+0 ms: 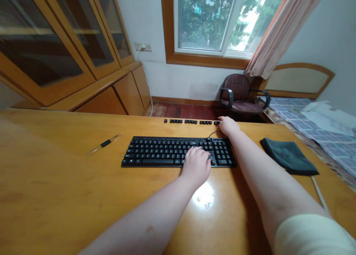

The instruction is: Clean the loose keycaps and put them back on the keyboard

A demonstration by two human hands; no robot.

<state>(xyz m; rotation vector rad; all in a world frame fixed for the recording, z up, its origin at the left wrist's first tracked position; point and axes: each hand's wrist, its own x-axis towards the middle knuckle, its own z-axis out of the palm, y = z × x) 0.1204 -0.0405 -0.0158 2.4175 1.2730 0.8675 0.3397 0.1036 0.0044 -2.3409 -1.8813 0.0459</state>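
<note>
A black keyboard [158, 151] lies on the wooden table, and its topmost row looks bare of caps in places. My left hand [196, 162] rests over its right half, fingers spread and slightly bent, covering the keys beneath. Along the table's far edge runs a line of loose black keycaps [191, 121], set out in small groups. At the right end of that line, my right hand [228, 126] reaches past the keyboard with thumb and finger closed about a keycap [216, 123]. The hand partly hides that last group.
Left of the keyboard lies a thin clear tool with a black grip [105, 143]. A folded dark cloth [289, 156] sits on the right, with a pale cable [319, 193] beside it. Beyond the table stand an armchair [239, 93], a bed [308, 114] and a glass-fronted cabinet [91, 69].
</note>
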